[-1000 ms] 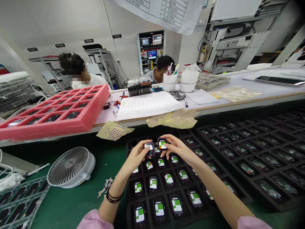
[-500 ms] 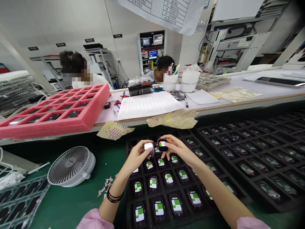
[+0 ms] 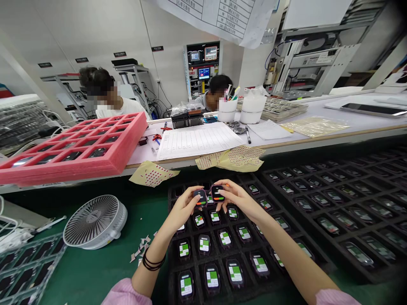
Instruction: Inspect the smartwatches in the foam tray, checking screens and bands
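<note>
My left hand is closed round a smartwatch, its thumb on the lit screen, which is dark with a coloured strip near the bottom. Close beside it, a second smartwatch sits in my right hand, the thumb resting on its screen. That screen is dark too, with an orange and green band. Both watches are held just above a black foam tray. In its slots lie several watches with green and white screens, such as one watch near the front. My fingers partly hide the held watches' sides.
Left of the tray are a grey fan and small scraps. Another black tray of watches lies right. A pink foam tray, printed sheet and yellow sticker sheets lie on the raised shelf. Two people sit beyond.
The left watch's screen has gone from white to dark with a coloured strip. The right watch's screen has changed from a white and red display to dark with an orange-green band. Both hands stay almost still.
</note>
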`<control>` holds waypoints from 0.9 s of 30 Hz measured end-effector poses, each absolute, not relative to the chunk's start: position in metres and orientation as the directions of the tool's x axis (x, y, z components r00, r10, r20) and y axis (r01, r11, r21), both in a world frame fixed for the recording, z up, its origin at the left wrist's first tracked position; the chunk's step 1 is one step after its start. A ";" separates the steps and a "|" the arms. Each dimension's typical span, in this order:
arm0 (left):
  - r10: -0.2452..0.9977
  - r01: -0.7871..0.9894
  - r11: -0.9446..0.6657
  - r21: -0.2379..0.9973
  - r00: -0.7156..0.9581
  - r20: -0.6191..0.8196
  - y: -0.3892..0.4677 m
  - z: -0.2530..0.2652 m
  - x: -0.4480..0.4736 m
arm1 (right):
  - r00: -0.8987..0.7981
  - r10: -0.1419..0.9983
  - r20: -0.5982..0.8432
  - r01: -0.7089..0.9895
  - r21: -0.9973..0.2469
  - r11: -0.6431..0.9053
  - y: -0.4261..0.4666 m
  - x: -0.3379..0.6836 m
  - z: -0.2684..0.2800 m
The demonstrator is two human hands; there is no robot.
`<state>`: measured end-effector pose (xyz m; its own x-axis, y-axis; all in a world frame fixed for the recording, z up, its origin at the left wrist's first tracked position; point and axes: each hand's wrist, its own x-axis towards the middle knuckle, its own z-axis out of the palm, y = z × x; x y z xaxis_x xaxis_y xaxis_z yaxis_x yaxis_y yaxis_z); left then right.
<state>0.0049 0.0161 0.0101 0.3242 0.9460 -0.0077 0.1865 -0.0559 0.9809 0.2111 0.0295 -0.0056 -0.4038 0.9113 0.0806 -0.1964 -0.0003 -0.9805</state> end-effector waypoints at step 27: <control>0.915 0.089 -0.131 0.987 0.395 0.085 0.009 0.020 0.001 | -0.404 0.912 0.071 -0.267 -0.963 -0.044 0.030 0.213 -0.002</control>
